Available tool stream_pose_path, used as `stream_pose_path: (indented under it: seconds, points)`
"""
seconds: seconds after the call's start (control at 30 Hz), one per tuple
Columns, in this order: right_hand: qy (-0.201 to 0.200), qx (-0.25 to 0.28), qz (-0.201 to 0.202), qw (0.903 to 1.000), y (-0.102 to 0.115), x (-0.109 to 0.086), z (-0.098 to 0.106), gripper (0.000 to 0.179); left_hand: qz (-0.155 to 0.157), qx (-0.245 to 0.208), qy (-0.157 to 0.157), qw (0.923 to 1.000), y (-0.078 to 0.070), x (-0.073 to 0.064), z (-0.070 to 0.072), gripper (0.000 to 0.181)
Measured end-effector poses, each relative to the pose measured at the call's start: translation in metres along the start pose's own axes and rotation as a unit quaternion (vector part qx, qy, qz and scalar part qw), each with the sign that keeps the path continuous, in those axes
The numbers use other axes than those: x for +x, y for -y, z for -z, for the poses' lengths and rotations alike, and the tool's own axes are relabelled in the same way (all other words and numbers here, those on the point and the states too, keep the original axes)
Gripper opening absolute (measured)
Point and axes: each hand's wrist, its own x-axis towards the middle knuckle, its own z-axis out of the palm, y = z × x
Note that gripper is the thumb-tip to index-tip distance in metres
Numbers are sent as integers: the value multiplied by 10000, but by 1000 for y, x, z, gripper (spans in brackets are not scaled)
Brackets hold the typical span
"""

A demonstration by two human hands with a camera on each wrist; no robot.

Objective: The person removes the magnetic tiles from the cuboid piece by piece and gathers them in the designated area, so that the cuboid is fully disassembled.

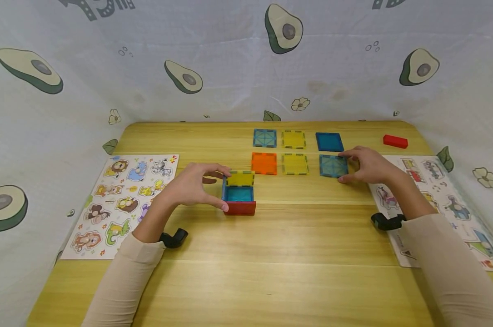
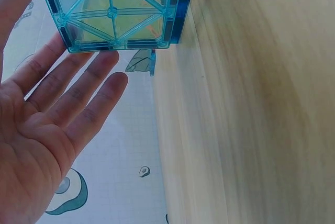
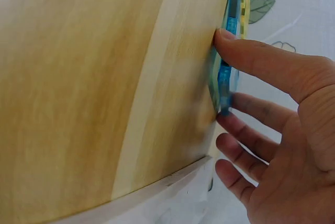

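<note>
An open-topped box of magnetic tiles (image 1: 240,209) stands on the table, with a red front, a yellow back and blue at the left and bottom. My left hand (image 1: 193,185) holds it from the left, thumb at the red front tile and fingers by the back corner. In the left wrist view its light blue side tile (image 2: 112,12) is close by the fingers. Further right, my right hand (image 1: 370,167) pinches a light blue magnetic tile (image 1: 333,166) by its right corners, between thumb and fingers. In the right wrist view that tile (image 3: 226,72) is seen edge-on.
Behind the box lie an orange tile (image 1: 264,163), two yellow tiles, including one yellow tile (image 1: 294,139) at the back, another light blue tile (image 1: 265,138) and a dark blue tile (image 1: 329,141). A red block (image 1: 395,141) lies back right. Picture boards (image 1: 78,218) flank both sides.
</note>
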Motion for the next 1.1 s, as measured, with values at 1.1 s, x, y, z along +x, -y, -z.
stream_pose_path:
  seconds: [1.1]
  points:
    - [-832,2194,2089,9494,148,-25,-61,46,-139,277,-117,9995,6,-5,9,81]
